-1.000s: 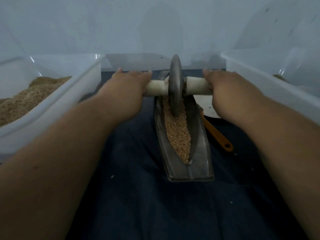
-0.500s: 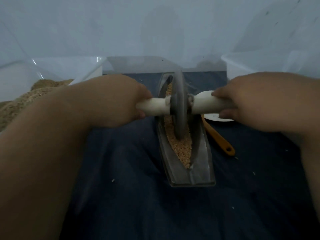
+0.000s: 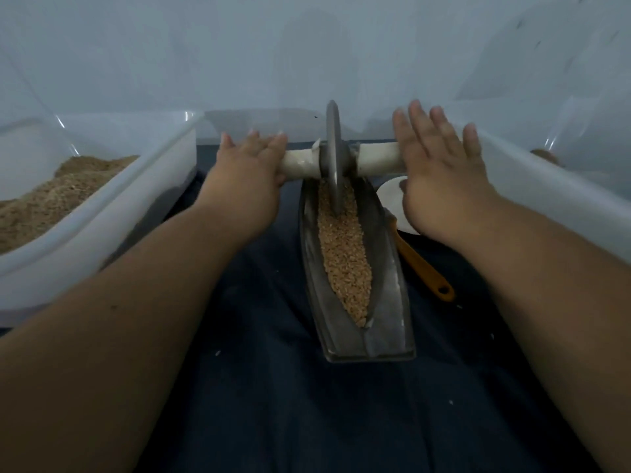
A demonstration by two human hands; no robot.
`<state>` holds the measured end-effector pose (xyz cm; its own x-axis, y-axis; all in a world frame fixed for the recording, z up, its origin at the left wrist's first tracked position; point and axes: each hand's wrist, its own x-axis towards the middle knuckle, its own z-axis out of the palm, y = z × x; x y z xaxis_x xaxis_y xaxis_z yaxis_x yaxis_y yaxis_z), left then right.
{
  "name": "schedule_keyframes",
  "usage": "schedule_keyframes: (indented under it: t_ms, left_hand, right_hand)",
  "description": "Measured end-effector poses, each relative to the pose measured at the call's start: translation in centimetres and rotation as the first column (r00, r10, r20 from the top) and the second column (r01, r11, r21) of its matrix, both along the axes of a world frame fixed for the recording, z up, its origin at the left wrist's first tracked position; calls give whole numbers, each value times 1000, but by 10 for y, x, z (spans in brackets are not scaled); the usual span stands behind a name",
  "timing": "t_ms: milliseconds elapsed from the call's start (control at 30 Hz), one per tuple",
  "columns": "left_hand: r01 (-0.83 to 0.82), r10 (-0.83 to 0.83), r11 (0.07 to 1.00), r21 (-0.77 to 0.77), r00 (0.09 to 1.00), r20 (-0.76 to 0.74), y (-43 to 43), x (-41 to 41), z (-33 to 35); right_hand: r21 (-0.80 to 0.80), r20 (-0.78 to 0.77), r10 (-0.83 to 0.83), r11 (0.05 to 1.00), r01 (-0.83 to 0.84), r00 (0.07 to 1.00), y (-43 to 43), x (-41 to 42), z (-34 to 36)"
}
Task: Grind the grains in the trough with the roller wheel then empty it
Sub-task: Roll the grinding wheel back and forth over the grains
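Dark blue cloth (image 3: 307,404) covered the surface in front of a pale wall. Grip: spread on both sides, neither hand closed round anything. The left hand (image 3: 247,175) lay with straight fingers over the left end of the white handle (image 3: 300,162). The right hand (image 3: 440,172), fingers fanned and lifted, pressed its palm on the right end. Between them the roller wheel (image 3: 334,155) stood on edge at the far end of the trough (image 3: 387,295). Its rim was sunk in the grains (image 3: 345,257), which filled the groove along most of its length and appeared coarse and largely unbroken. The step in hand was judged to be grinding, with emptying not yet due. Done well, the stroke would call for equal downward pressure from both palms, so that the disc would not lean or climb out of the groove. It would also call for travel along the full length, slowing before the near tip, where grains lay close to the lip and could spill. Just right of the trough lay a scoop (image 3: 423,271) with an orange handle. A translucent bin (image 3: 102,213) holding ground meal (image 3: 51,192) stood to the left, and a second bin (image 3: 546,189) to the right.
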<state>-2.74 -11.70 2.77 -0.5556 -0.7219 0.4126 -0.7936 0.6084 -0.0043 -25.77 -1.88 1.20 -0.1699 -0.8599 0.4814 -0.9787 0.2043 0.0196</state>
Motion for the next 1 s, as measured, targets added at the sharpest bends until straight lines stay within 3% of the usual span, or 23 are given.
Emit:
schedule_keyframes:
  t_ms: [100, 233, 400, 533, 633, 733, 833, 933, 1000]
  left_hand:
    - [-5, 3, 999, 50, 999, 40, -4, 3, -2]
    - [9, -16, 996, 85, 997, 78, 4, 13, 11]
    - [91, -110, 993, 72, 934, 339, 29, 29, 42]
    - [124, -189, 975, 185, 900, 392, 42, 44, 56]
    - [106, -190, 970, 217, 892, 411, 32, 40, 51]
    - [159, -179, 981, 113, 963, 201, 16, 30, 35]
    - [108, -108, 994, -19, 994, 22, 7, 13, 12]
    - [25, -14, 992, -120, 996, 91, 4, 5, -6]
    - [-2, 19, 993, -117, 989, 144, 3, 6, -10]
  right_hand:
    - [-28, -81, 25, 999, -27, 996, -2, 1, -1]
    - [59, -72, 91, 994, -87, 993, 13, 8, 17]
    - [283, -79, 133, 953, -105, 988, 51, 20, 51]
    - [411, 87, 167, 892, -188, 982, 65, 21, 66]
    - [329, 122, 173, 922, -204, 977, 53, 16, 54]
    - [159, 105, 114, 979, -130, 988, 29, 11, 27]
    - [30, 79, 51, 998, -54, 996, 6, 1, 2]
    - [23, 152, -8, 1000, 5, 988, -6, -6, -8]
    - [38, 117, -16, 999, 11, 993, -6, -6, -8]
